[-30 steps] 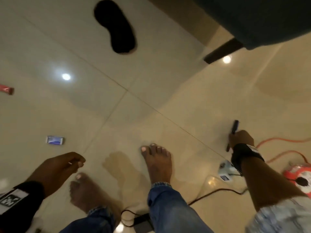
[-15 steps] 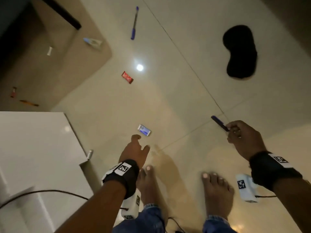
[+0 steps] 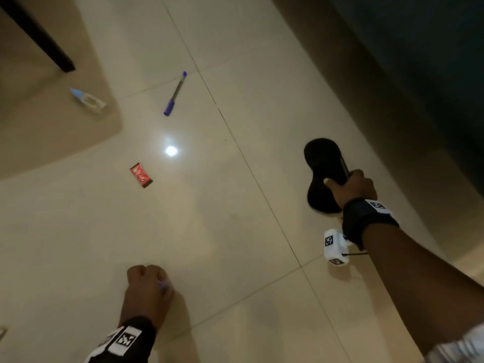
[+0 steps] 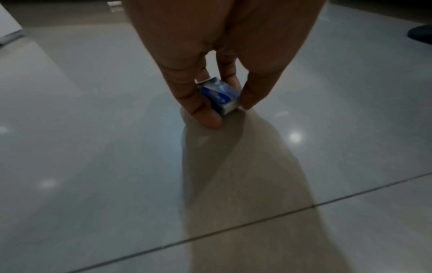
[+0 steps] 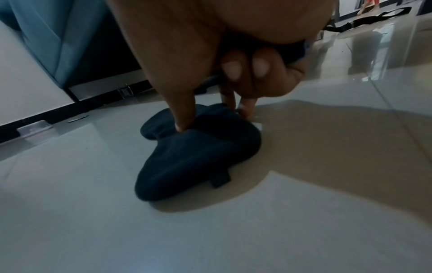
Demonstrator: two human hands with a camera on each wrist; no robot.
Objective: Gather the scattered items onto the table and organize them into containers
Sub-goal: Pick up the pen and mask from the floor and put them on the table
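On the floor (image 3: 235, 231): one purple pen (image 3: 175, 94), one red packet (image 3: 141, 175), one tube (image 3: 89, 100), one black mask (image 3: 323, 163). The left hand (image 3: 148, 289) pinches one small blue box (image 4: 221, 95) at the floor. The right hand (image 3: 351, 188) holds a dark pen (image 3: 344, 166) in curled fingers while thumb and fingertips pinch the mask

We see two bare forearms. Our left hand (image 3: 146, 286) has a black wristband (image 3: 136, 328) bearing a white tag printed with a black square code. Our right hand (image 3: 351, 189) has a wider black band (image 3: 366, 221) with a similar coded tag, and a small white camera box (image 3: 335, 247) with coded stickers and a thin black cable. A pale, faded sleeve edge (image 3: 455, 347) shows at bottom right.
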